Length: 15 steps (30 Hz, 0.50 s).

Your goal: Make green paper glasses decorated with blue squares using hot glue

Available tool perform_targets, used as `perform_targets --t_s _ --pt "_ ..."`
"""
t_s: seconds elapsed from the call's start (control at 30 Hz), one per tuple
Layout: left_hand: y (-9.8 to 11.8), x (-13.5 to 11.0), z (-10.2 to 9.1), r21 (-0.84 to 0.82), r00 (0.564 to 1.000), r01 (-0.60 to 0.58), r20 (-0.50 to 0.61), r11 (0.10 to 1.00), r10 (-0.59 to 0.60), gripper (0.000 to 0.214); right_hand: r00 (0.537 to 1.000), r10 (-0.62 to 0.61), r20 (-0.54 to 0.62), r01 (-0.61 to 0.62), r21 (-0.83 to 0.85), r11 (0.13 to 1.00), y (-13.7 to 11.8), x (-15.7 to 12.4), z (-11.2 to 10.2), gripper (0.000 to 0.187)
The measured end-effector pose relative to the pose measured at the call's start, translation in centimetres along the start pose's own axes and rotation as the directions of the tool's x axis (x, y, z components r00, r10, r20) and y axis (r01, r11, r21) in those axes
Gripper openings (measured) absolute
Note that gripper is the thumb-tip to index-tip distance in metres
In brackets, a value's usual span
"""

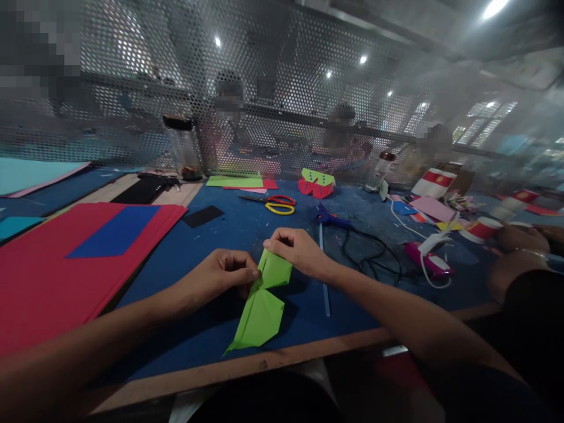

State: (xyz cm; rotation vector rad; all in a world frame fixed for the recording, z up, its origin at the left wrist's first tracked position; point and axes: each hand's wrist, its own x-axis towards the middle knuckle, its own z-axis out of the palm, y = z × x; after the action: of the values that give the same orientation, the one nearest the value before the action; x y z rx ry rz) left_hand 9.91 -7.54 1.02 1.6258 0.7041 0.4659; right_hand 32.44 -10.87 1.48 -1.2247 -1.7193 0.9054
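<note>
Both hands hold a folded piece of bright green paper point(259, 317) near the table's front edge. Its creased shape has two angular lobes with a notch between them, and a pointed tip toward me. My left hand point(231, 271) pinches its left edge near the upper part, fingers curled. My right hand point(296, 249) grips its far top end between thumb and fingers. Beyond them lie scissors point(281, 205) with red and yellow handles. A blue glue gun point(331, 220) with a clear glue stick point(324, 271) is right of my right hand.
Red paper sheets point(57, 258) with a blue strip point(117, 231) lie left. A black paper piece point(203, 216), a green-and-red folded craft point(316, 183) and a glass jar point(184, 147) stand or lie farther back. Right are paper cups point(480, 229), cables, and another person's hand point(522, 238).
</note>
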Motion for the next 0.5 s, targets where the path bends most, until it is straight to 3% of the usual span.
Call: perform_targets --t_s 0.23,0.5 --pt "0.00 -0.18 0.04 -0.017 1.000 0.004 0.010 1.000 -0.003 0.032 0.998 0.030 0.047 -0.030 0.001 1.000 -0.35 -0.12 0.00 0.040" --pt "-0.05 -0.20 0.09 -0.033 0.999 0.019 0.033 0.999 -0.018 0.032 1.000 -0.021 0.008 0.021 -0.024 0.999 -0.25 -0.16 0.26 0.033"
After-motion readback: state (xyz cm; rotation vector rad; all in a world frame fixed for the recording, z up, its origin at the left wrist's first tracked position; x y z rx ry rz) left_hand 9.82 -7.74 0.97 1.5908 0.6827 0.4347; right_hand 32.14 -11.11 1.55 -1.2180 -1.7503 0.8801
